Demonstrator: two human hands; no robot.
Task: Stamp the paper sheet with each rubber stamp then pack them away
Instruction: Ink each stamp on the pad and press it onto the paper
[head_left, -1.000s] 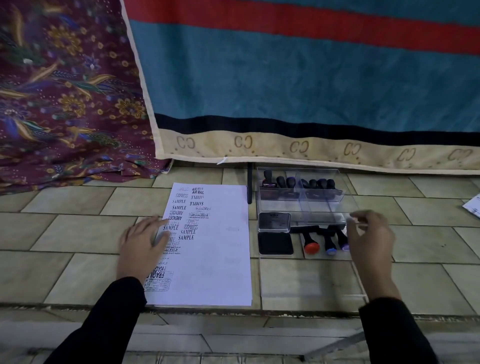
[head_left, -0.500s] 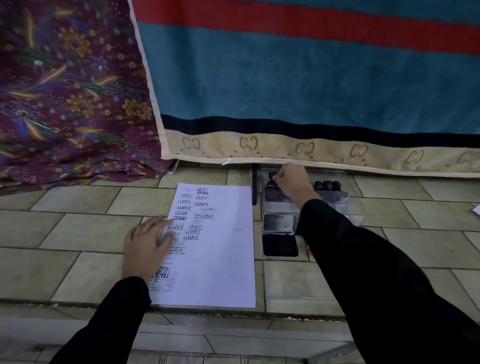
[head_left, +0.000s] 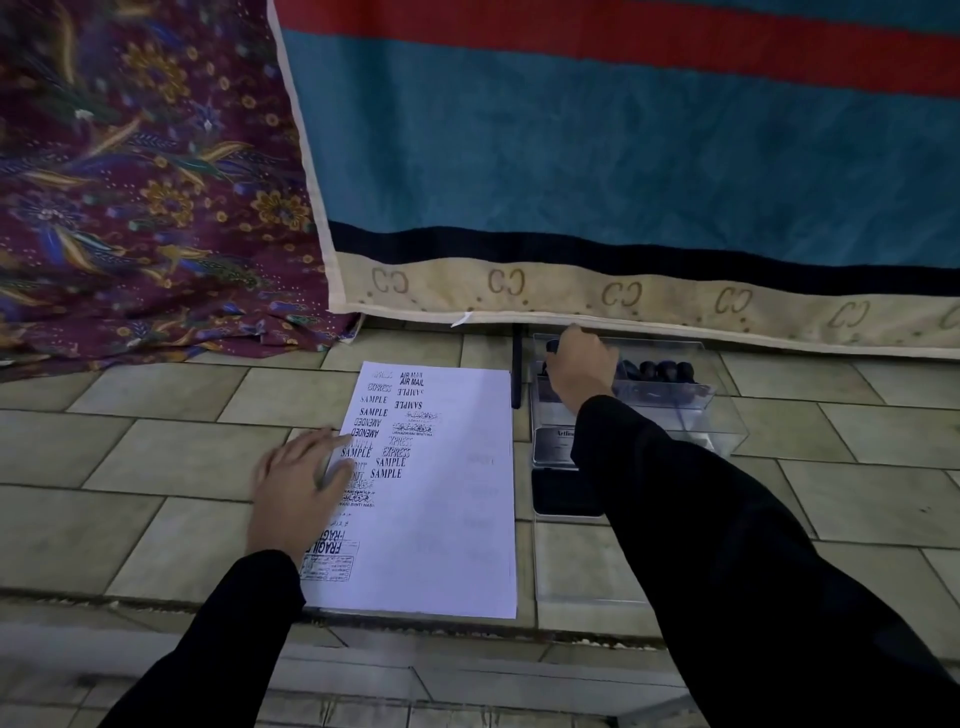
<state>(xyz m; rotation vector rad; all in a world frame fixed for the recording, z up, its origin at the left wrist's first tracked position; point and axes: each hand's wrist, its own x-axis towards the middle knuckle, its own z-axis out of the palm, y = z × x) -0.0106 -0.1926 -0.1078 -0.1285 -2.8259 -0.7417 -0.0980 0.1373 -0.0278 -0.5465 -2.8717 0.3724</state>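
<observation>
White paper sheet (head_left: 447, 519) flat on beige floor tiles (head_left: 156, 457), long axis running straight away from the body. Near short edge at the tile step, far short edge toward the hanging teal-and-red striped cloth (head_left: 623, 156). Blue-black prints crowding its left half, some reading right way up, others upside down.

Left hand (head_left: 298, 483) pressing on the sheet's left edge, fingers straight and spread, holding nothing. Right hand (head_left: 579, 371) reaching into the far compartment of a clear plastic box (head_left: 727, 431) just right of the sheet. Fingers curled round the knob of a dark-handled rubber stamp (head_left: 551, 345), standing upright with handle up.

Beside it in the same compartment, a row of further dark stamps (head_left: 660, 370), also upright. Nearer in the box, an open black ink pad (head_left: 561, 493), partly hidden by the black sleeve (head_left: 727, 545). Maroon floral cloth (head_left: 130, 182) at far left.
</observation>
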